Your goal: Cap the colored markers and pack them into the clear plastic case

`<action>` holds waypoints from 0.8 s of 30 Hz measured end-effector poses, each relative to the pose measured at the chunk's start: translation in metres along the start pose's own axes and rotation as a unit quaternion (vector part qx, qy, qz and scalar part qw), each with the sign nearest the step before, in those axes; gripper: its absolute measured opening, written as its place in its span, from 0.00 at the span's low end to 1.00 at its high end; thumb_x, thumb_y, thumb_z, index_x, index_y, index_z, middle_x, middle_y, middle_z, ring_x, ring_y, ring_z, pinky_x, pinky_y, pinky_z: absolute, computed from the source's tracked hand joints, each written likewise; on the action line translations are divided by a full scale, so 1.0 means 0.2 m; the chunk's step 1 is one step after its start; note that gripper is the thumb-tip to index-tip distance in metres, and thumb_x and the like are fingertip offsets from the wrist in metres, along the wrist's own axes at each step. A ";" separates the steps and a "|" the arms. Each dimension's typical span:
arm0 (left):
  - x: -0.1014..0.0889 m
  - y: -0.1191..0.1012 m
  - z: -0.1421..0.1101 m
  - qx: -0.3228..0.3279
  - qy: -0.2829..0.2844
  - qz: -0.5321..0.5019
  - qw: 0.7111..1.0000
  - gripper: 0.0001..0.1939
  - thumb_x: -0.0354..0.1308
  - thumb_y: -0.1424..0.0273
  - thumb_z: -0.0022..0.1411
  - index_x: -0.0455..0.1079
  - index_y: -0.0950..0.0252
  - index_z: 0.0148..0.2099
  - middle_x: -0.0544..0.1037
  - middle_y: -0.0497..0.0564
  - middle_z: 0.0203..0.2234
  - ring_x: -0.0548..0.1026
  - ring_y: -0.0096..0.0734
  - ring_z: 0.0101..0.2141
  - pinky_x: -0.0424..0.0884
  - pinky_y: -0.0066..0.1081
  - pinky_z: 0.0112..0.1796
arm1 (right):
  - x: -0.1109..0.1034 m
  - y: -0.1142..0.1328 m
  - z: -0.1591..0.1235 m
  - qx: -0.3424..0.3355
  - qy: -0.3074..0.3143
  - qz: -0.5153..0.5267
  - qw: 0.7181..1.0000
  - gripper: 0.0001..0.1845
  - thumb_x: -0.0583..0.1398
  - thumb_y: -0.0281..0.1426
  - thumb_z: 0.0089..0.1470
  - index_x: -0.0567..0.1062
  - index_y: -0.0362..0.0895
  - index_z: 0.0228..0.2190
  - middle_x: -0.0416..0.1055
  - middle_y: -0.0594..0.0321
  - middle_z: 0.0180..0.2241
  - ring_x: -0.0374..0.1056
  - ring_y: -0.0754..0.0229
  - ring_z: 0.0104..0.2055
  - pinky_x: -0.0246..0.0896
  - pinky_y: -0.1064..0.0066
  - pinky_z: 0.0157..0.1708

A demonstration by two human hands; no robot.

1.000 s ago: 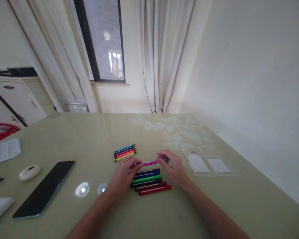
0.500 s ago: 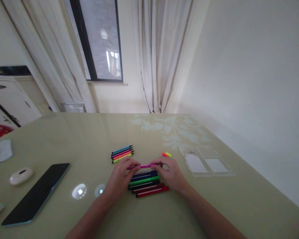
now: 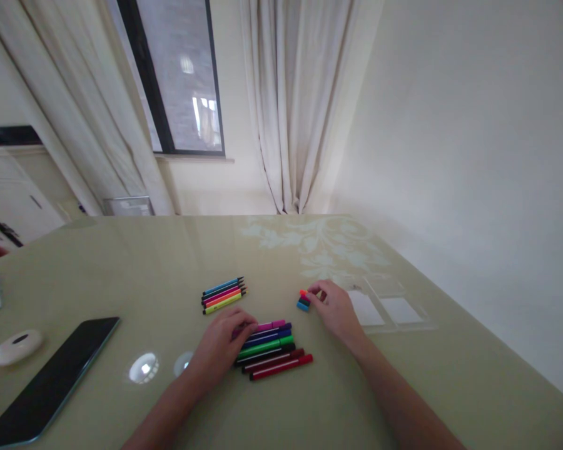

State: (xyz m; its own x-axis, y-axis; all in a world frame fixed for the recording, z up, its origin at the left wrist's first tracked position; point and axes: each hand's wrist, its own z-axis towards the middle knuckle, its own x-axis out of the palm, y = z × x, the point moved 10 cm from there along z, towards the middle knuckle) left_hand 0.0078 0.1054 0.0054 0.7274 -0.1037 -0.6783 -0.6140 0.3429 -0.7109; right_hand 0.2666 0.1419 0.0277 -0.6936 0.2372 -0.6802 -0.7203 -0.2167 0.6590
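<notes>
My left hand [image 3: 223,340] is closed round the pink marker [image 3: 272,325], which lies at the far side of a row of capped markers. Nearer me in that row are dark blue ones, a green marker [image 3: 267,345], a black one, a dark red one and a red marker [image 3: 281,367]. The fingers of my right hand [image 3: 333,306] are pinched at a small group of loose marker caps and partly cover it. An orange cap [image 3: 303,293] and a blue cap [image 3: 303,307] show beside the fingertips, with a dark one between them.
Several uncapped markers [image 3: 223,299] lie side by side beyond my left hand. A clear plastic case [image 3: 408,327] with white inserts rests at the right. To the left are a dark tablet-like device [image 3: 51,381] and a white oval object [image 3: 17,347]. A wall borders the table's right side.
Both hands held the pink marker raised over the row. It is now down alongside the others, under my left hand, and my right hand has moved away to the caps.
</notes>
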 end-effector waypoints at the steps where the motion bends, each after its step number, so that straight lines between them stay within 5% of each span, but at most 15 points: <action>1: 0.01 0.00 0.00 0.000 0.007 0.004 1.000 0.15 0.56 0.58 0.70 0.79 0.60 0.38 0.80 0.52 0.35 0.76 0.41 0.39 0.70 0.37 0.42 | 0.02 0.00 0.00 -0.003 0.012 -0.024 1.000 0.06 0.63 0.34 0.57 0.79 0.46 0.31 0.77 0.60 0.32 0.70 0.57 0.32 0.62 0.66 0.35; 5: -0.03 0.03 0.01 0.004 -0.005 0.015 1.000 0.18 0.52 0.58 0.72 0.79 0.60 0.40 0.81 0.54 0.39 0.77 0.42 0.42 0.71 0.39 0.45 | 0.07 0.00 -0.01 -0.017 0.043 -0.078 0.996 0.06 0.64 0.32 0.57 0.80 0.46 0.29 0.76 0.59 0.34 0.70 0.57 0.34 0.61 0.66 0.36; 11: -0.36 0.25 -0.01 -0.036 -0.203 0.172 0.963 0.20 0.46 0.62 0.72 0.78 0.62 0.51 0.80 0.58 0.46 0.73 0.50 0.47 0.70 0.48 0.51 | 0.08 0.02 -0.02 -0.038 0.051 -0.106 0.992 0.06 0.64 0.30 0.59 0.80 0.46 0.30 0.76 0.59 0.35 0.72 0.54 0.38 0.62 0.65 0.39; 15: -0.39 0.34 -0.01 -0.059 -0.191 0.252 0.947 0.21 0.44 0.65 0.72 0.78 0.60 0.52 0.79 0.58 0.48 0.73 0.49 0.44 0.70 0.47 0.50 | 0.08 0.02 -0.02 -0.042 0.044 -0.098 0.993 0.04 0.66 0.30 0.57 0.82 0.47 0.30 0.75 0.59 0.36 0.72 0.53 0.39 0.63 0.64 0.40; 24: -0.41 0.42 -0.01 -0.100 -0.167 0.256 0.947 0.19 0.45 0.61 0.72 0.77 0.62 0.44 0.79 0.57 0.42 0.74 0.48 0.44 0.71 0.44 0.48 | 0.08 0.04 -0.03 -0.051 0.045 -0.093 0.993 0.04 0.67 0.29 0.57 0.82 0.47 0.30 0.74 0.58 0.37 0.72 0.52 0.43 0.64 0.62 0.44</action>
State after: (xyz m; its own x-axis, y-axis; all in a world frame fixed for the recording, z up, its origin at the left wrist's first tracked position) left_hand -0.1043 0.1404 0.0011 0.3545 0.3405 -0.8709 -0.9338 0.0806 -0.3486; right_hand 0.2500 0.1390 0.0202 -0.5427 0.1967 -0.8165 -0.8302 -0.2732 0.4860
